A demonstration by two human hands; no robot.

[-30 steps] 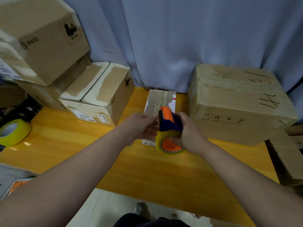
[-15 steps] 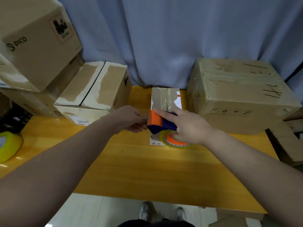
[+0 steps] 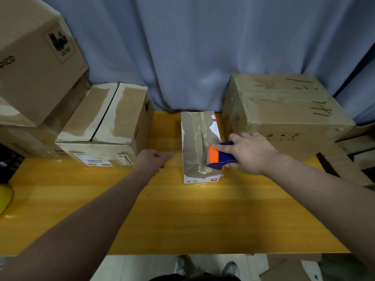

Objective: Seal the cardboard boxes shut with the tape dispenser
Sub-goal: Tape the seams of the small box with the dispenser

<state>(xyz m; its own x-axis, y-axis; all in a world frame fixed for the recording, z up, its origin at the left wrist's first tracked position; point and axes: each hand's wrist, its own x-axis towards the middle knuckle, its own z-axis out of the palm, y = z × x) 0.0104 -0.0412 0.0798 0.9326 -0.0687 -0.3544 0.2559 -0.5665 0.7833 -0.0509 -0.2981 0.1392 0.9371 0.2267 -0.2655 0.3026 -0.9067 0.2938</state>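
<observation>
A small white box (image 3: 199,147) with brown tape along its top stands in the middle of the yellow table (image 3: 182,216). My right hand (image 3: 248,153) grips the blue and orange tape dispenser (image 3: 220,156), held at the right side of the box top near its front end, forefinger stretched along the dispenser. My left hand (image 3: 152,161) hovers left of the box with fingers curled and nothing in it, apart from the box.
A large brown box (image 3: 284,114) sits right of the small one. A medium taped box (image 3: 107,122) lies to the left, with bigger stacked boxes (image 3: 34,63) behind it. A yellow tape roll (image 3: 5,199) shows at the left edge. A blue curtain hangs behind.
My left hand has let go near the dispenser and drawn back to the left. My right hand has carried the dispenser to the right side of the box top.
</observation>
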